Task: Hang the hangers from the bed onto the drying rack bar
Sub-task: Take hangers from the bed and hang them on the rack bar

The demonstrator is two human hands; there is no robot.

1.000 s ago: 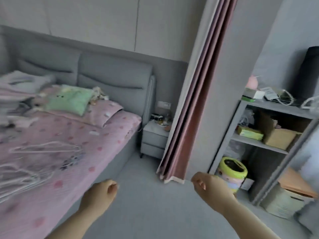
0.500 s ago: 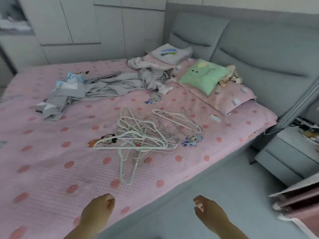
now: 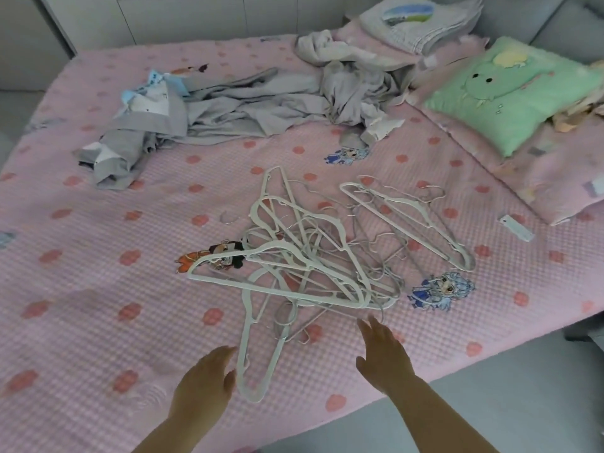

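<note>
A tangled heap of several white plastic hangers [image 3: 304,256] lies in the middle of the pink bed [image 3: 98,289]. One hanger [image 3: 258,364] sticks out of the heap toward me, and another pair [image 3: 408,220] lies to the right. My left hand [image 3: 206,384] reaches out with straight fingers just left of the near hanger, holding nothing. My right hand [image 3: 382,351] is stretched forward, fingers straight, just short of the heap's near edge. The drying rack is out of view.
Crumpled grey clothes [image 3: 228,109] lie across the far half of the bed. A green pillow [image 3: 510,89] and folded laundry [image 3: 421,21] sit at the far right. A small white remote [image 3: 516,227] lies right of the hangers. Grey floor [image 3: 490,403] runs along the bed's near edge.
My view swung from the curtain and shelves to the bed and closed in on the hangers. Both hands uncurled and reached forward over the bed toward the heap.
</note>
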